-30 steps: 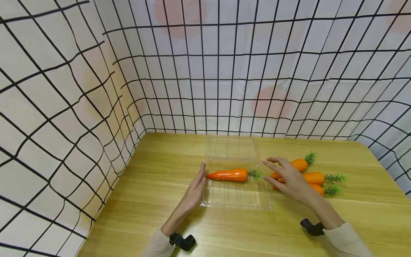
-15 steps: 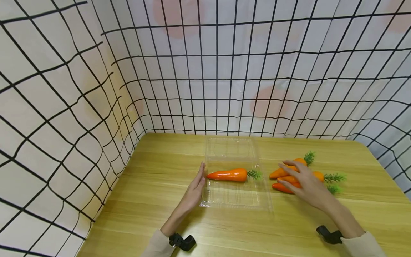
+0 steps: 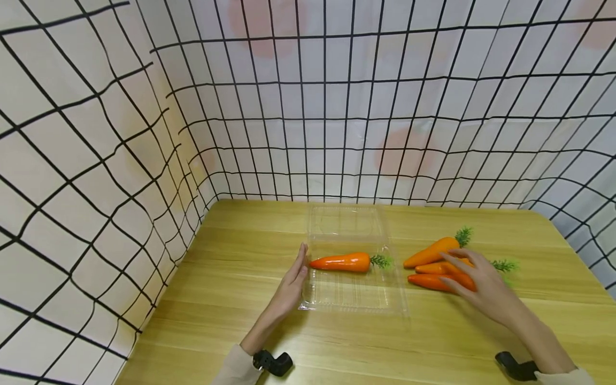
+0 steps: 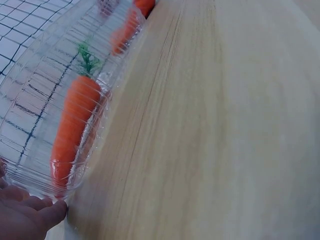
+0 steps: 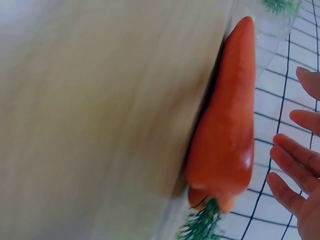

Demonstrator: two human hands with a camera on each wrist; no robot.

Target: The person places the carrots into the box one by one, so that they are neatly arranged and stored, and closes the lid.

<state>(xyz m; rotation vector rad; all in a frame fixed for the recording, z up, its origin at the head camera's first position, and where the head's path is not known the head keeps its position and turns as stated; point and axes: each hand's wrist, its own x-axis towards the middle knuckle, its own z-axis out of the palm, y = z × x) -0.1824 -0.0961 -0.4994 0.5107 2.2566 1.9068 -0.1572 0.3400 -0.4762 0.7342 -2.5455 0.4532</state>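
Observation:
One orange carrot with a green top lies inside a clear plastic box, whose lid is folded back flat behind it. My left hand rests against the box's left side, fingers straight. In the left wrist view its fingertips touch the end of the box. My right hand hovers above a group of carrots at the right, fingers spread, holding nothing. The far carrot and near carrot flank another. In the right wrist view the near carrot sits apart from the fingers.
A wooden table lies under everything. A white cloth with a black grid stands along the back and left edges. Each wrist bears a black camera.
My right hand has moved right, from beside the box to over the thick ends of the carrots. The left hand, box and carrots look unmoved.

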